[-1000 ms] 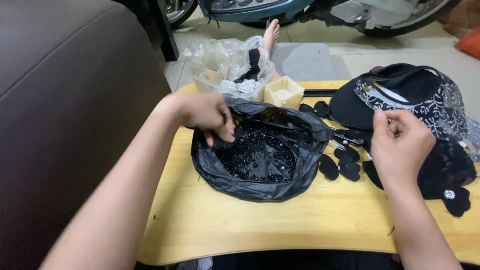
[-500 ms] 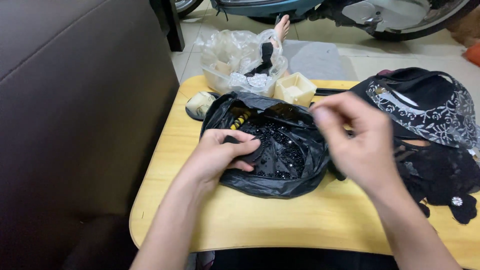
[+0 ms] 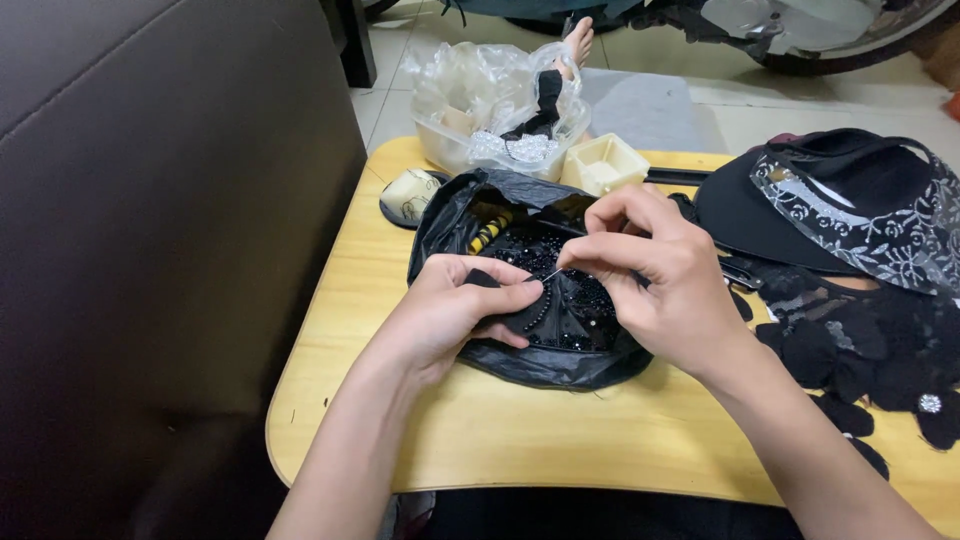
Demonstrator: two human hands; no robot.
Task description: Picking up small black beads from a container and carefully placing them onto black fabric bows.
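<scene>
Room: a tiled floor (image 3: pixel 700 100) is seen beyond the table; part of a parked two-wheeled vehicle (image 3: pixel 800 30) is visible at the top edge, and a bare foot (image 3: pixel 580 40) of another person rests on the floor near it.
Seat: a large dark brown cushioned surface (image 3: pixel 150 250) fills the left side, set against the table's left edge.
Table: a light wooden top with rounded corners (image 3: pixel 600 440); its near part is left bare, its far part is covered with goods.
Hat: a black visor with a lace-patterned band (image 3: pixel 850 210) is laid at the right, with black fabric flowers (image 3: pixel 870 350) heaped below it.
Black plastic bag: the bag (image 3: pixel 540 360) is spread open in the middle of the table and is filled with small black beads (image 3: pixel 570 300).
Clear bag: a crumpled transparent bag over a tub (image 3: pixel 490 100) is placed at the far edge, behind the black bag.
Small box: a cream square container (image 3: pixel 605 162) is set just beside the clear bag.
Left hand: the left hand (image 3: pixel 450 315) is rested on the black bag's near side, closed on a small black fabric piece (image 3: pixel 490 282) pinched under the thumb.
Right hand: the right hand (image 3: pixel 660 280) is held over the beads, thumb and forefinger pinched narrow on a thin needle (image 3: pixel 553 273) whose tip is pointed at the fabric piece.
</scene>
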